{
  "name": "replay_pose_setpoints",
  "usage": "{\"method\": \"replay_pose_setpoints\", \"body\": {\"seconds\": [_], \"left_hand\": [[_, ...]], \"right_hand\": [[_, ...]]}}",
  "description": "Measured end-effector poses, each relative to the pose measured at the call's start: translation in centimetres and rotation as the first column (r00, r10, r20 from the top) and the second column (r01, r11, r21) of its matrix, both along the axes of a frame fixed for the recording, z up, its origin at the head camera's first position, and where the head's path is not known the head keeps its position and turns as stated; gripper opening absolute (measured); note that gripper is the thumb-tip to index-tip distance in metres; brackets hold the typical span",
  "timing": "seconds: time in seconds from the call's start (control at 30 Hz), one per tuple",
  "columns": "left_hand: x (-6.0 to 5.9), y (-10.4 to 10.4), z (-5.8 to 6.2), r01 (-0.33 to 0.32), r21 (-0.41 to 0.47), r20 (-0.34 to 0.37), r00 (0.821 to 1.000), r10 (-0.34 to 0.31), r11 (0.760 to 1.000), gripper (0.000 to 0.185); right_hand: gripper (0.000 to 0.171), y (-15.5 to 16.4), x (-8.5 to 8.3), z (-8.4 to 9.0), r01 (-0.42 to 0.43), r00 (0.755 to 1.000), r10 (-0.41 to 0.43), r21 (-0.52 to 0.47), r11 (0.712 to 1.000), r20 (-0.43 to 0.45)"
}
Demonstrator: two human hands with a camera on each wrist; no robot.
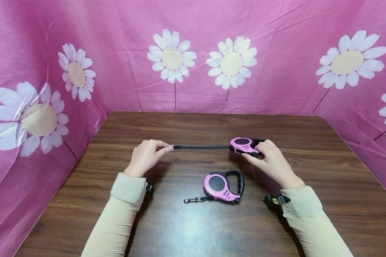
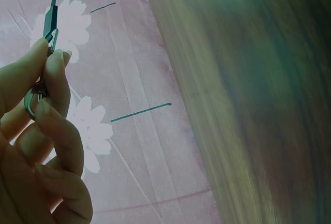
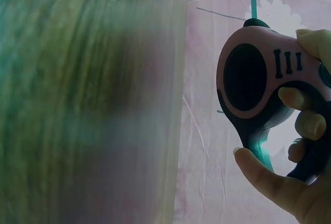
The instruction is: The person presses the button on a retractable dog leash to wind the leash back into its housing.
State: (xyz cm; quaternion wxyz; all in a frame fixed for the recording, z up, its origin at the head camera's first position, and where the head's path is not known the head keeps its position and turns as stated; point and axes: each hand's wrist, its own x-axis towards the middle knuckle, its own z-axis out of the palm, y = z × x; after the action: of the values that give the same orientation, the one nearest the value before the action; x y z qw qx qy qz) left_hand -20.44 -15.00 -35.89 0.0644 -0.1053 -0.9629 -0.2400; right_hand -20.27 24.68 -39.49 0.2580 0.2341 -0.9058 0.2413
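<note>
In the head view, my right hand (image 1: 274, 163) grips the black handle of a pink-and-black retractable dog leash (image 1: 240, 143), over the far part of the table. Its flat black strap (image 1: 202, 147) stretches straight out leftward. At the strap's end, my left hand (image 1: 145, 156) pinches the metal snap hook (image 2: 32, 100) between thumb and fingertips, which cover part of it. The right wrist view shows the held leash's casing (image 3: 244, 76) with fingers curled through the handle loop. A second pink-and-black retractable leash (image 1: 217, 184) lies nearer, between my forearms, its snap hook (image 1: 193, 200) pointing left.
Both leashes are over a dark brown wood-grain table (image 1: 167, 228). Pink cloth (image 1: 122, 64) printed with large white daisies hangs behind it and along both sides. Black straps (image 1: 278, 200) circle both wrists below the cream sleeves (image 1: 115, 214).
</note>
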Motion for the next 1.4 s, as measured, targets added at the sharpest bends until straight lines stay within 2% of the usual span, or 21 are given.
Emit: {"method": "replay_pose_setpoints", "body": {"seconds": [0.37, 0.77, 1.4], "left_hand": [[0.2, 0.4, 0.1, -0.001, 0.000, 0.021, 1.000, 0.001, 1.000, 0.031], [0.4, 0.9, 0.1, 0.006, -0.004, 0.000, 1.000, -0.006, 1.000, 0.029], [0.6, 1.7, -0.1, 0.010, -0.017, -0.003, 1.000, -0.010, 1.000, 0.030]], "right_hand": [[0.026, -0.4, 0.1, 0.0, -0.022, 0.999, 0.022, 0.004, 1.000, -0.032], [0.025, -0.7, 0.3, 0.0, -0.029, 0.998, 0.029, -0.002, 1.000, -0.055], [0.026, -1.3, 0.4, 0.3, -0.053, 0.998, 0.053, 0.007, 0.999, -0.041]]}}
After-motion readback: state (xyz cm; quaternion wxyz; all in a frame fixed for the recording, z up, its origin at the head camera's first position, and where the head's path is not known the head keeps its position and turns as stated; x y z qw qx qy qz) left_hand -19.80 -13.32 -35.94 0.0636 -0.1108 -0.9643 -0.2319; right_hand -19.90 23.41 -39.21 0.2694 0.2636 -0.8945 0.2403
